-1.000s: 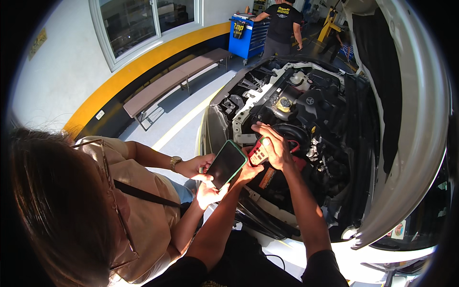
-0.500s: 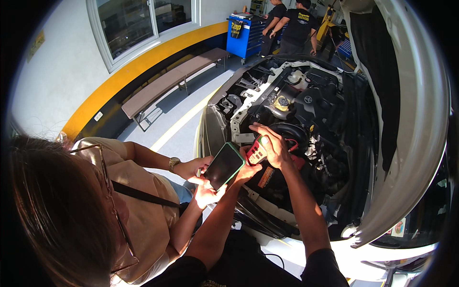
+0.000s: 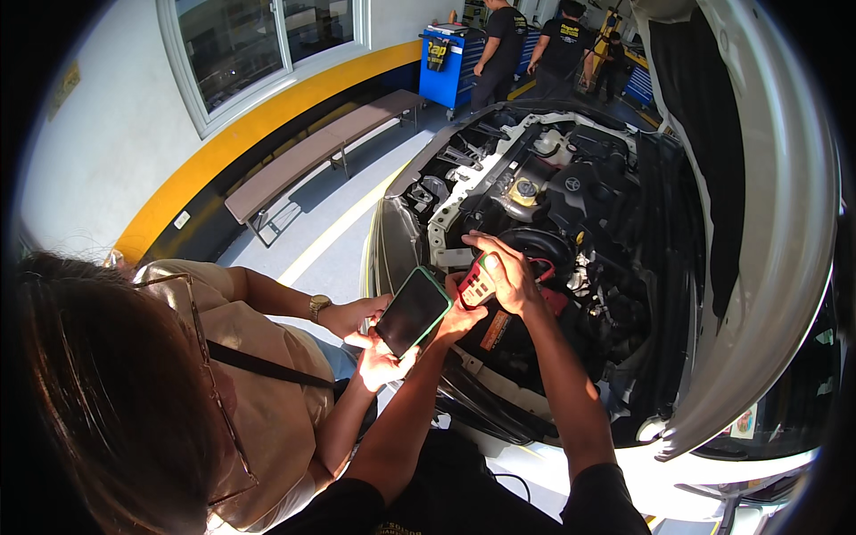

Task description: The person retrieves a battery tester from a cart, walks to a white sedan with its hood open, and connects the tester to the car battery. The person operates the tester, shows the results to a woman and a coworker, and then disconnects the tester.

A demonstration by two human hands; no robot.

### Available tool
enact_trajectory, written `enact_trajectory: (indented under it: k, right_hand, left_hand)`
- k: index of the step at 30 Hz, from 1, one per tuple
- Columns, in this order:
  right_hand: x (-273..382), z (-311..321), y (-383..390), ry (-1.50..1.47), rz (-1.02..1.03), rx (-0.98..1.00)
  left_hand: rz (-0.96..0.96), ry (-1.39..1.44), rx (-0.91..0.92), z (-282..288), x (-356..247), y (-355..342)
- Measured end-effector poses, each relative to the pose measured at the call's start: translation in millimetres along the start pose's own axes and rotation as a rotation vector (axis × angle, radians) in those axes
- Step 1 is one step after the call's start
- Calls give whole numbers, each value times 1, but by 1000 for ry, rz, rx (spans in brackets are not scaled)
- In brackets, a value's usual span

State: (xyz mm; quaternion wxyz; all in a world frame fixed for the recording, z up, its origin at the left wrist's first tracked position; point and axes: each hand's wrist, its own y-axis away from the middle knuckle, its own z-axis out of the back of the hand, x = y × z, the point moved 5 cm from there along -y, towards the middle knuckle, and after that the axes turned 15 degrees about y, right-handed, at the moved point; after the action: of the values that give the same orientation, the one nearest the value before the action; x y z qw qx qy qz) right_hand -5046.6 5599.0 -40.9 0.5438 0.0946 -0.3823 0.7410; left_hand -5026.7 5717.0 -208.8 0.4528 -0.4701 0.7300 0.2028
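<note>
My left hand is closed around the lower part of a red handheld tester with pale buttons. Beside the tester's upper end, my right hand is cupped with its fingers stretched out, partly hiding the screen. Whether it touches the casing I cannot tell. Both forearms reach over the front of a car's engine bay. Just left of my left hand, another person's two hands hold a phone in a green-edged case, its screen dark.
That person stands close on my left. The raised hood is at the right. A long bench runs along the wall, with a blue tool cabinet beyond it. Two people in black shirts stand at the back.
The people at the back have shifted apart, and another figure shows behind them. The phone has moved slightly left and down. My hands keep the same hold around the tester.
</note>
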Motion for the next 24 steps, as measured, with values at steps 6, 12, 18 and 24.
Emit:
enact_trajectory:
  k: [6,12,18,24]
  right_hand:
    - [-5,-2,2,-4,1,-9]
    - [-4,-4,1,-3,29,-17]
    - [-4,-3,0,2,47,-23]
    - [-5,-3,1,-1,49,-23]
  left_hand:
    - [7,17,7,1,4,-1]
    - [21,-49,1,4,8,-2]
    - [32,-21,-10,-2,-2,0]
    - [56,-52,-29,-4,-11,2]
